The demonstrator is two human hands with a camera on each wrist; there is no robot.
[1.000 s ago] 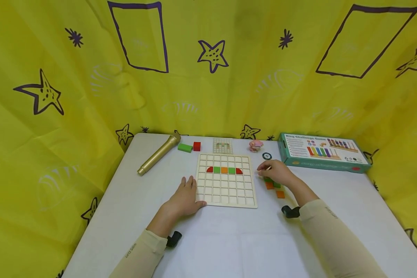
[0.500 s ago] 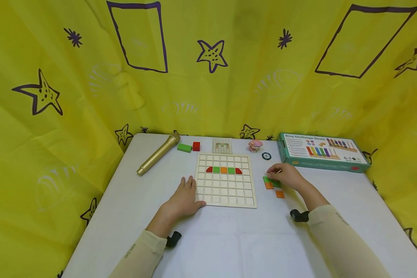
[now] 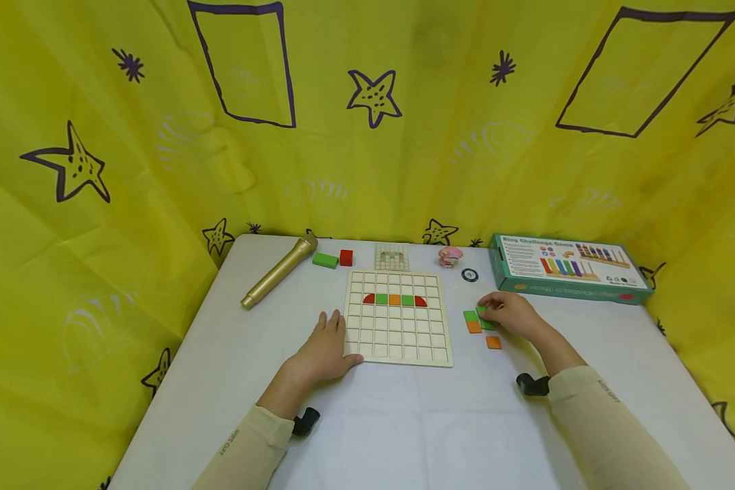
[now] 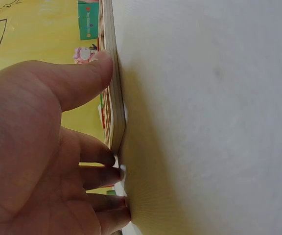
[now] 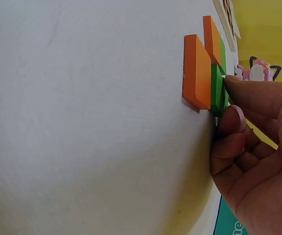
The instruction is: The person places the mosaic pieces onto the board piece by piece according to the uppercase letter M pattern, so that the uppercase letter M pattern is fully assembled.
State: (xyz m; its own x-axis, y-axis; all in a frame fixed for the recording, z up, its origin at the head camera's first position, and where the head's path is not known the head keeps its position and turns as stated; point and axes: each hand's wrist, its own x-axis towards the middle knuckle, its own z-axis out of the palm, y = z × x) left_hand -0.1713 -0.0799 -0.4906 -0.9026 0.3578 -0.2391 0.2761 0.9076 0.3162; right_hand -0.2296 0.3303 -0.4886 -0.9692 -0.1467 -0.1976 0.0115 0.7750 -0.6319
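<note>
A pale wooden grid board [image 3: 399, 337] lies mid-table, with a row of red, green and orange pieces [image 3: 395, 300] set in it. My left hand [image 3: 324, 348] rests at its left edge, fingers extended and thumb at the front corner; the left wrist view has the thumb [image 4: 89, 78] against the board's side. Right of the board, my right hand [image 3: 514, 317] pinches a green tile [image 3: 481, 312] between thumb and index finger, low over the table. Beside it lie another green tile [image 3: 470, 316], an orange tile [image 3: 474, 327] and a separate orange tile [image 5: 196, 73].
Behind the board lies a pattern card [image 3: 392, 257], with green [image 3: 325, 260] and red [image 3: 346, 258] blocks to its left. A gold microphone [image 3: 280, 272] lies farther left. A pink figurine [image 3: 450, 256], a round disc [image 3: 469, 275] and a game box [image 3: 572, 268] stand back right.
My right hand has moved right, away from the board's edge, uncovering the tiles, and its fingers have come down onto a green one. The left hand has stayed put.
</note>
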